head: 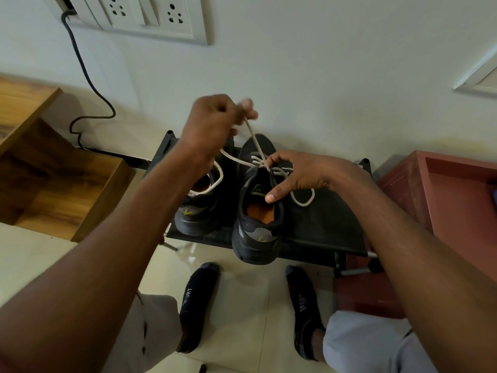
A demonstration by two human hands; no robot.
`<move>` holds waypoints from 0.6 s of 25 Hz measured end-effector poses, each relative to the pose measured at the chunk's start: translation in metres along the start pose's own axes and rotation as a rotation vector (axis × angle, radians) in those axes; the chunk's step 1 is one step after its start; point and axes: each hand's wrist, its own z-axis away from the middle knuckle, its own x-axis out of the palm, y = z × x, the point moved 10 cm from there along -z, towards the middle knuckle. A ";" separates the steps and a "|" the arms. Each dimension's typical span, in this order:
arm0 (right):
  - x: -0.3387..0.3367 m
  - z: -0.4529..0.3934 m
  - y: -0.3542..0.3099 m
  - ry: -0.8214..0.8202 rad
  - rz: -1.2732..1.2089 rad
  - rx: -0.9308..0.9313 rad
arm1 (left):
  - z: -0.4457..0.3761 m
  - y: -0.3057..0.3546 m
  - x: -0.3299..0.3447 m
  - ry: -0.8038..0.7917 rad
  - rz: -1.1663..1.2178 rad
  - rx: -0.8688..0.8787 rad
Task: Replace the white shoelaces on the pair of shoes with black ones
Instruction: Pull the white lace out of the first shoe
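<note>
Two black shoes stand on a low black rack. The right shoe shows an orange insole and its heel hangs over the rack's front edge. The left shoe sits partly behind my left forearm. A white shoelace runs from the right shoe's eyelets up to my left hand, which pinches it above the shoes. My right hand holds the right shoe at its tongue, fingers curled over the laces. One loop of lace lies on the rack, another drapes over the left shoe.
A wooden cabinet stands at the left, a red box at the right. A black cable hangs from the wall sockets. My feet in dark socks rest on the pale tiled floor before the rack.
</note>
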 end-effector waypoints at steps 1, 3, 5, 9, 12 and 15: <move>0.000 0.001 -0.001 -0.003 -0.001 0.001 | 0.000 0.001 -0.008 0.044 0.253 -0.039; 0.001 0.000 0.000 -0.001 0.007 0.007 | 0.002 -0.002 -0.012 0.092 0.395 -0.070; 0.001 0.000 0.002 0.010 -0.006 0.018 | -0.001 -0.002 -0.007 0.053 -0.108 0.007; 0.000 0.003 0.000 0.012 -0.024 -0.001 | 0.007 -0.038 0.030 -0.241 -1.007 0.077; 0.002 0.005 -0.002 0.010 -0.028 -0.004 | 0.005 -0.044 0.030 -0.254 -1.062 0.059; 0.002 0.005 -0.004 0.017 -0.021 -0.002 | 0.003 -0.038 0.025 -0.161 -1.002 0.063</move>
